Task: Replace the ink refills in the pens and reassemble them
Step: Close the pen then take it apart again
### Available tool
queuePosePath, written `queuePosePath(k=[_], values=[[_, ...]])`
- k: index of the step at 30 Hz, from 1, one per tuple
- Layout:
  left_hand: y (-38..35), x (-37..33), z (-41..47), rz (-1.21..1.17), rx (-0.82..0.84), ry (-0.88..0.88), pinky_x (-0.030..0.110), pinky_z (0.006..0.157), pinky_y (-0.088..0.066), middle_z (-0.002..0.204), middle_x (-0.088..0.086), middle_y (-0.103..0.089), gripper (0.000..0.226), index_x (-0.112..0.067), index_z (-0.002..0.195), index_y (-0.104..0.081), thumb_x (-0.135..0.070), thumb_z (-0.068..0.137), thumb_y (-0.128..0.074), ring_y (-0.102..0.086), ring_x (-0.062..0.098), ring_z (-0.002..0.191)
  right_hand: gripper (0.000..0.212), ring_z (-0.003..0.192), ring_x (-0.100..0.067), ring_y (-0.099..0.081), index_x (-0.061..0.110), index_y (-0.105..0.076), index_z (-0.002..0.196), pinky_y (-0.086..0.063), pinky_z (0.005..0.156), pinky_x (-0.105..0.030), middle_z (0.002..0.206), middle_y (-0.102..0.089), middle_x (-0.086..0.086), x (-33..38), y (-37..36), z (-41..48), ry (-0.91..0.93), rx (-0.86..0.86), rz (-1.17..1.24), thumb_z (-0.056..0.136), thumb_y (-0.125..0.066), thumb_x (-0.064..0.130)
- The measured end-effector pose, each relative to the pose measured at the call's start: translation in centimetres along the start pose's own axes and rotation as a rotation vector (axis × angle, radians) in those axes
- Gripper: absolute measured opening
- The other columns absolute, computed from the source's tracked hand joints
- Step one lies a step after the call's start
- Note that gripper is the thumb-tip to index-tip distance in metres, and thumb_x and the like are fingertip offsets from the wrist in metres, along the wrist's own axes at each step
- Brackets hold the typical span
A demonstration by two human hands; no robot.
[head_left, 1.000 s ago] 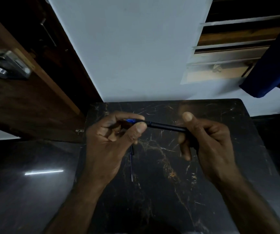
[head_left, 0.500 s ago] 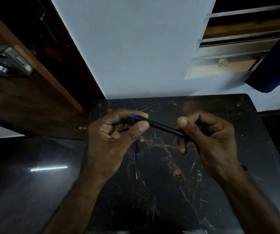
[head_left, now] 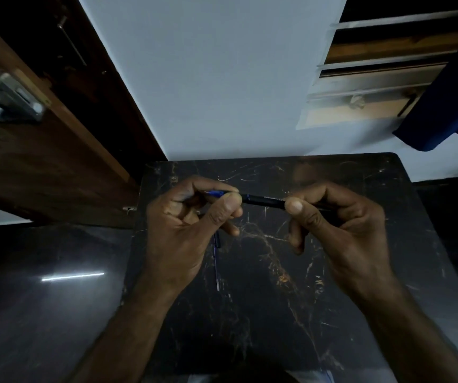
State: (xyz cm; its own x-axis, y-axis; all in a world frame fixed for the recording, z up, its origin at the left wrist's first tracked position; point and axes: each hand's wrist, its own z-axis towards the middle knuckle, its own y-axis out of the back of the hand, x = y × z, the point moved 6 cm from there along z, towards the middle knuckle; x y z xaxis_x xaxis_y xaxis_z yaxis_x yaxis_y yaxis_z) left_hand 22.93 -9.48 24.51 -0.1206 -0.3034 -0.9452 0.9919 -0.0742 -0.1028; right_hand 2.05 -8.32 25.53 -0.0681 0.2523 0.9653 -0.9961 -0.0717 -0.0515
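I hold a black pen (head_left: 263,200) level above the black marble table (head_left: 360,272), both hands on it. My left hand (head_left: 191,225) pinches its blue tip end (head_left: 216,193) between thumb and forefinger. My right hand (head_left: 341,228) grips the barrel's other end, thumb on top. A thin blue ink refill (head_left: 216,261) lies on the table below my left hand, pointing toward me; its far end is hidden by the hand.
A dark wooden door (head_left: 29,167) with a metal latch (head_left: 9,98) stands at the left. A pale wall (head_left: 222,78) rises behind the table. A louvred window (head_left: 382,78) and dark blue cloth (head_left: 448,100) are at the upper right. Glossy dark floor (head_left: 42,299) lies left.
The pen went from tilted to nearly level between my hands. My right thumb has shifted onto the top of the barrel. The refill on the table has not moved.
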Motion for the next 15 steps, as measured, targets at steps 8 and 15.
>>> queuePosePath(k=[8,15], values=[[1.4,5.7,0.8,-0.163,0.024,0.188,0.035,0.062,-0.063,0.092,0.007,-0.081,0.039,-0.017,0.108,-0.08,-0.049,0.105,-0.058,-0.078,0.02,0.083,0.018,0.054,-0.028,-0.064,-0.001,-0.067,0.085,-0.055,0.049,-0.039,0.066,-0.069,-0.01,-1.2,1.0,-1.2,-0.051,-0.175,0.075,0.096,-0.066,0.014],[6.7,22.0,1.2,0.973,0.148,0.519,0.045,0.075,-0.063,0.073,-0.002,-0.072,0.021,-0.018,0.084,-0.075,-0.034,0.098,-0.076,-0.068,0.014,0.066,0.018,0.06,-0.022,-0.063,0.011,-0.066,0.077,-0.052,0.051,-0.035,0.067,-0.065,-0.006,-2.0,4.7,-3.6,-0.149,-0.335,0.184,0.093,-0.066,0.018]])
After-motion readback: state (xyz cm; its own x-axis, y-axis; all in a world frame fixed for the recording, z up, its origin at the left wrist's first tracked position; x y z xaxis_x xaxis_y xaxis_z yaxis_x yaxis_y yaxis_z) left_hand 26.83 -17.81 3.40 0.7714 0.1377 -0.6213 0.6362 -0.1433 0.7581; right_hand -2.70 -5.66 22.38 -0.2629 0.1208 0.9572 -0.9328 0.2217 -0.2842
